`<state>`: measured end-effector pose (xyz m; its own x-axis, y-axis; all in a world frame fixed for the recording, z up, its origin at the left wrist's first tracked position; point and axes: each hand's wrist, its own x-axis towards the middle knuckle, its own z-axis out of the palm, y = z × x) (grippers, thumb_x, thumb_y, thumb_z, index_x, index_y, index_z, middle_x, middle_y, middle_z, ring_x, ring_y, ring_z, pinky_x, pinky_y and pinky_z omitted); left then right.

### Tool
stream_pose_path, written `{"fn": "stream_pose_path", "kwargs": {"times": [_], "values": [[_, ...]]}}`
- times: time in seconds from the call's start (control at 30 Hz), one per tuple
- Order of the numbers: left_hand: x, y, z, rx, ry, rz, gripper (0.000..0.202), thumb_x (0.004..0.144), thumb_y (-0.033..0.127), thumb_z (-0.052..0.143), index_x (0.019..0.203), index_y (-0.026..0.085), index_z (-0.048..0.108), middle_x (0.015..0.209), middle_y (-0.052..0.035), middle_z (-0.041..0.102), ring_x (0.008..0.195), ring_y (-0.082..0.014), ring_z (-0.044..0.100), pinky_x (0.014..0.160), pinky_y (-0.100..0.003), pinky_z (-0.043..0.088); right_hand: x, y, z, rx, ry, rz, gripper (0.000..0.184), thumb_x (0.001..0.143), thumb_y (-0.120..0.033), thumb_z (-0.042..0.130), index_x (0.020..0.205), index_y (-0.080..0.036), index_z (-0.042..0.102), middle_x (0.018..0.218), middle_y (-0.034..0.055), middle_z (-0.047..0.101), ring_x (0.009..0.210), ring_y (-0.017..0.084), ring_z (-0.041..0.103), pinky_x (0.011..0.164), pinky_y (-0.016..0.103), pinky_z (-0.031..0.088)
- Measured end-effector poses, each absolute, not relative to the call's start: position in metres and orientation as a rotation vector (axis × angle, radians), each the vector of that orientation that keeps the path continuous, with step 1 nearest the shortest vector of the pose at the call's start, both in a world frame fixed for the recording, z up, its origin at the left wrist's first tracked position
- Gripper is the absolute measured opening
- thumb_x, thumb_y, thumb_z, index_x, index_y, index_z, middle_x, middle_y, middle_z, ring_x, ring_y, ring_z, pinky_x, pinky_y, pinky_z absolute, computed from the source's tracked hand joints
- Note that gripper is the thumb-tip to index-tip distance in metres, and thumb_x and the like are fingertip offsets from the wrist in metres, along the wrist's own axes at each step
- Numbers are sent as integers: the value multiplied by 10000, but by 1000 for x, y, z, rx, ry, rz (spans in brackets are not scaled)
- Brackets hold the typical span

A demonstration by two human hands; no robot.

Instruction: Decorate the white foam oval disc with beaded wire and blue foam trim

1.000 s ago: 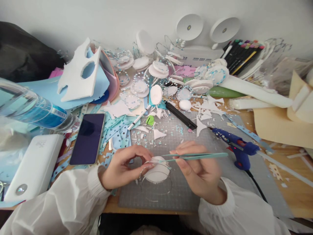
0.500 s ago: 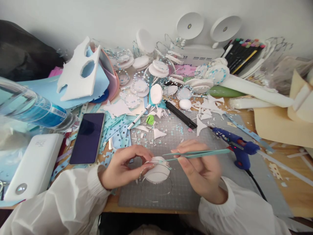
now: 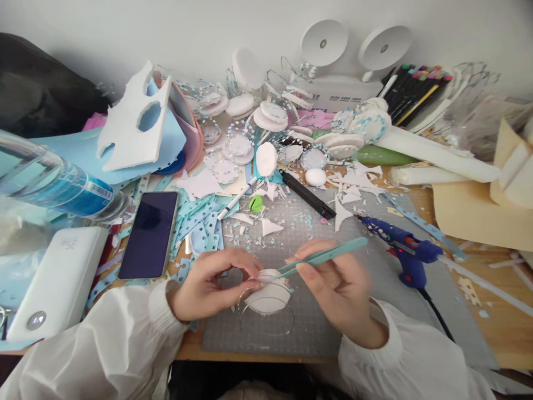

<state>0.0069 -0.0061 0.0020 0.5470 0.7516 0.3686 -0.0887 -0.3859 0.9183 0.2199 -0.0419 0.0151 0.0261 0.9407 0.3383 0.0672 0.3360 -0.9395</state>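
Observation:
My left hand (image 3: 219, 283) pinches the left edge of a white foam disc ornament (image 3: 266, 301) between thumb and fingers. Thin wire loops circle the ornament, and a smaller white layer with pale blue bits sits at its top. My right hand (image 3: 335, 289) grips teal tweezers (image 3: 328, 253) between thumb and fingers. The tweezers slope down to the left, and their tips meet the ornament's upper right edge. Whether the tips hold anything is too small to tell. Beneath both hands lies a grey cutting mat (image 3: 300, 339).
A blue hot glue gun (image 3: 410, 250) with its cord lies at right. A black utility knife (image 3: 307, 194), a green bell-like piece (image 3: 255, 203) and foam scraps lie ahead. At left are a phone (image 3: 149, 235), a power bank (image 3: 58, 283) and a bottle (image 3: 62, 186). Several decorated discs crowd the back.
My right hand has shifted slightly left, and the tweezers have tilted more steeply with their tips lower on the ornament. My left hand stays nearly still, holding the disc ornament.

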Motion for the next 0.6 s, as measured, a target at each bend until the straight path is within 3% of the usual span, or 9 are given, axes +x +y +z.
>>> {"fn": "stream_pose_path", "kwargs": {"times": [0.17,0.43,0.6], "values": [[6,-5,4,1740,551,975,113,843,83,694,934,148,673,872,-91,740,799,-178,710,730,-273,580,219,-42,12,-1088,-1183,1121,22,874,-248,681,890,-261,674,781,-12,699,658,118,688,598,201,564],[7,-7,2,1546,584,955,126,823,70,712,922,144,684,860,-84,729,810,-173,715,738,-249,596,226,-31,9,-991,-950,1466,101,857,-354,708,866,-255,692,761,-16,696,683,109,665,622,203,554],[7,-4,6,1622,514,974,171,857,63,673,989,168,702,885,-83,733,841,-173,707,760,-255,586,238,-19,11,-961,-862,1183,103,849,-327,711,912,-252,678,817,-11,703,718,115,663,640,224,550]]}}
